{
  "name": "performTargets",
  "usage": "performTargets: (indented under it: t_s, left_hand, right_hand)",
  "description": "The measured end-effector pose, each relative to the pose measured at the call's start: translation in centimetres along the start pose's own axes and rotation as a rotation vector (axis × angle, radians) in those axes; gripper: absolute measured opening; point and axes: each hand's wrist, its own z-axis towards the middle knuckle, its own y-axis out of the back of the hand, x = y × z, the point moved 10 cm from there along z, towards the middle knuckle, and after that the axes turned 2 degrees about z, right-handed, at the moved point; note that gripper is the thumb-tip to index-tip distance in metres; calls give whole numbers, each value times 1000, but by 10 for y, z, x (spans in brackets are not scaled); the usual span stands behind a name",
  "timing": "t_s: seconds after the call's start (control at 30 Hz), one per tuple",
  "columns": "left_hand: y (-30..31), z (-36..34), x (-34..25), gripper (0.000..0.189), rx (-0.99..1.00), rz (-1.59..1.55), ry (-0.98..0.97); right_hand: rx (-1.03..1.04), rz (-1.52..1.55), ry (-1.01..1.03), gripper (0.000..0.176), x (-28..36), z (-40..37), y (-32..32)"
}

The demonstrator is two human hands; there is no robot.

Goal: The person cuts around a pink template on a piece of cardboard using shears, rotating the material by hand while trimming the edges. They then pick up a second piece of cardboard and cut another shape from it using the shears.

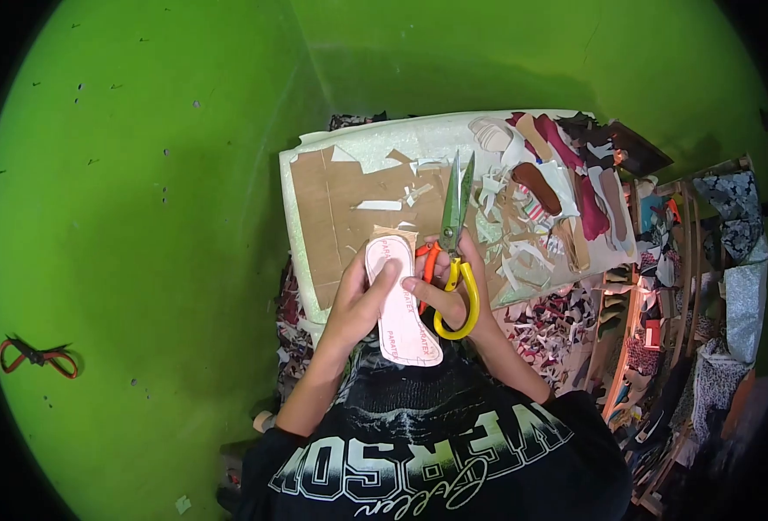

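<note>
A white shoe insole point(399, 326) printed with red "PARATEX" lettering stands upright in front of my chest, a dark line running near its edge. Brown cardboard point(406, 233) shows behind its top end. My left hand point(358, 300) grips the insole from the left, its thumb lying across the front. My right hand point(460, 291) holds scissors point(453, 227) with one yellow and one orange handle, the blades pointing up and slightly parted. The right thumb also presses on the insole's right edge. Some of the right fingers are hidden behind the insole and handles.
The white-covered table point(384, 137) holds a brown cardboard sheet point(328, 208), paper scraps point(523, 260) and several sole-shaped pieces point(536, 188). More offcuts point(557, 334) lie on the floor. At right stands a wooden rack point(636, 321) with fabric. Red-handled pliers point(39, 356) hang on the green wall.
</note>
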Motion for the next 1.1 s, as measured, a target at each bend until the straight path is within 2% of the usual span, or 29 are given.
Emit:
performTargets:
  t_s: [0.1,0.17,0.33,0.5,0.6,0.63,0.73,1.0,1.1]
  left_hand:
    - [3,5,-4,29,-96,86,-167]
    - [11,4,-9,27,-220,123,-270]
    - [19,2,-15,22,-278,63,-285]
    - [18,0,-14,21,-286,-128,-261]
    - [10,-2,-27,20,-296,-111,-290]
    - [6,-2,-29,20,-277,-106,-302]
    - [-1,-1,-32,19,-244,-82,-330]
    - [1,-2,-33,18,-303,-12,-405]
    - [3,-1,-28,18,-304,-27,-377]
  right_hand:
    - [3,-5,-64,52,5,-3,-7]
    - [28,18,-28,53,5,-4,-9]
    - [92,-115,-94,59,7,-14,-13]
    - [202,-74,57,59,3,-13,-9]
    - [314,-397,126,65,0,-18,-13]
    - [337,-484,107,76,3,-21,-20]
    - [375,-463,114,80,7,-26,-27]
    - [404,-522,48,76,0,-37,-26]
    - [411,-557,45,71,-1,-38,-25]
